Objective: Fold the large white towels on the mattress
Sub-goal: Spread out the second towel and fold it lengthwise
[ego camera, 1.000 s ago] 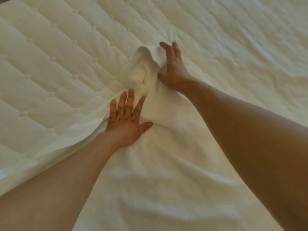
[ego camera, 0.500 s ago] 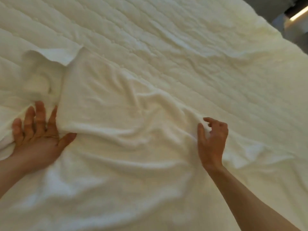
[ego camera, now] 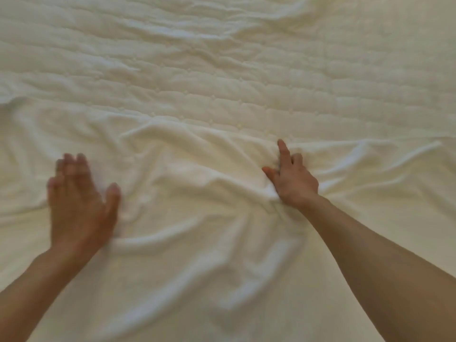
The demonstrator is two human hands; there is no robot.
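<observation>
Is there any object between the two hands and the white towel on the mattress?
Nothing visible. The right hand grips a bunch of the towel, and the left hand is open, blurred, on or just above it.

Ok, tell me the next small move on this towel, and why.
Probably sweep the right hand outward to the right: the white towel bunches in ridges around its partly curled fingers, while the left hand rests open on the other side.

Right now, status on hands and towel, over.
Left hand open, flat on towel, blurred. Right hand gripping a bunched fold. Towel spread, wrinkled, not yet folded, on mattress. Nothing blocking.
</observation>
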